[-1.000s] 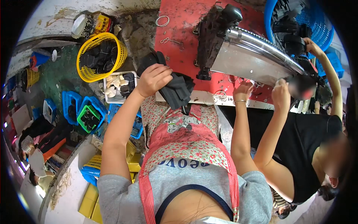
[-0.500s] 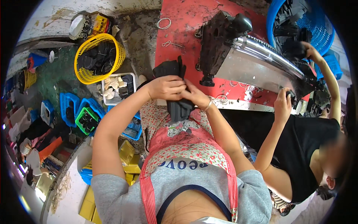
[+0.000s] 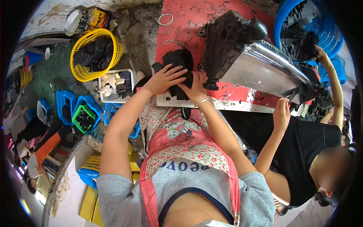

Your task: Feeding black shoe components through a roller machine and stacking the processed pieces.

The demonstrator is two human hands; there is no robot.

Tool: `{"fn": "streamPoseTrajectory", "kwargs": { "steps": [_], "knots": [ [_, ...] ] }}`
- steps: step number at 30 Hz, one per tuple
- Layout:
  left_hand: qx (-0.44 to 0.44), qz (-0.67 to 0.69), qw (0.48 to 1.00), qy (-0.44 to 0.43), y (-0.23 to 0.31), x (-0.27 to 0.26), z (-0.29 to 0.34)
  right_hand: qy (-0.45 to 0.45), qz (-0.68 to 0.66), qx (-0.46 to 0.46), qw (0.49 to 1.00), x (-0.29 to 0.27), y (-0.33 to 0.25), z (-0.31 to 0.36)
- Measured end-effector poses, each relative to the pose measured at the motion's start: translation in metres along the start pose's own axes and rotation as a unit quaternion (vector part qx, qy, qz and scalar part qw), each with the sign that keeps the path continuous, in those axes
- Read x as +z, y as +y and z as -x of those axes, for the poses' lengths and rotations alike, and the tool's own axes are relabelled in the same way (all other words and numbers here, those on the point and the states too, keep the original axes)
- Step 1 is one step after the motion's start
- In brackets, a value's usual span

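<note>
A loose stack of black flat pieces (image 3: 177, 58), like cut cloth or leather, lies at the near left edge of the red tabletop (image 3: 181, 32). My left hand (image 3: 166, 78) rests on it with the fingers spread. Against its right side is my right hand (image 3: 194, 87), fingers stretched out and thumb apart. Parts of the stack are hidden under both hands. Below the table edge, a small black piece (image 3: 185, 112) shows against my apron.
A black and steel roller machine (image 3: 261, 68) stands right of my hands. Beyond it, a co-worker's hand (image 3: 281, 109) holds a dark piece at the machine. A blue basket (image 3: 278, 26), a yellow basket (image 3: 73, 68) and a white tray (image 3: 132, 75) stand around the table.
The black stack has gone from being held upright between my hands to lying on the table edge. My fingers have spread out over it. The co-worker's nearer hand has shifted slightly left.
</note>
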State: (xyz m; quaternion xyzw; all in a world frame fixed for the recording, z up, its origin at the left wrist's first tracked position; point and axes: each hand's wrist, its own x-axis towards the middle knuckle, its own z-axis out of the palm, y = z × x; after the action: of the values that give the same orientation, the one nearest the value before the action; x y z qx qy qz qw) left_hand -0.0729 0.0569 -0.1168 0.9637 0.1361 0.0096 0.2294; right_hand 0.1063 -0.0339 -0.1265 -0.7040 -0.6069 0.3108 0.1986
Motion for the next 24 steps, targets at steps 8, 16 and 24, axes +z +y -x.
{"fn": "streamPoseTrajectory", "kwargs": {
  "steps": [8, 16, 24],
  "knots": [
    [-0.140, 0.063, 0.974, 0.165, 0.024, 0.028, 0.009, 0.067, -0.025, -0.033, 0.997, -0.016, -0.013, 0.008],
    [-0.190, 0.248, 0.872, 0.376, 0.044, 0.034, 0.010, 0.135, -0.065, -0.123, 0.981, -0.019, -0.027, 0.012],
    [-0.384, 0.478, 0.539, 0.578, 0.068, 0.056, -0.025, 0.089, -0.147, -0.048, 0.984, -0.007, -0.024, 0.022]
  ]
}}
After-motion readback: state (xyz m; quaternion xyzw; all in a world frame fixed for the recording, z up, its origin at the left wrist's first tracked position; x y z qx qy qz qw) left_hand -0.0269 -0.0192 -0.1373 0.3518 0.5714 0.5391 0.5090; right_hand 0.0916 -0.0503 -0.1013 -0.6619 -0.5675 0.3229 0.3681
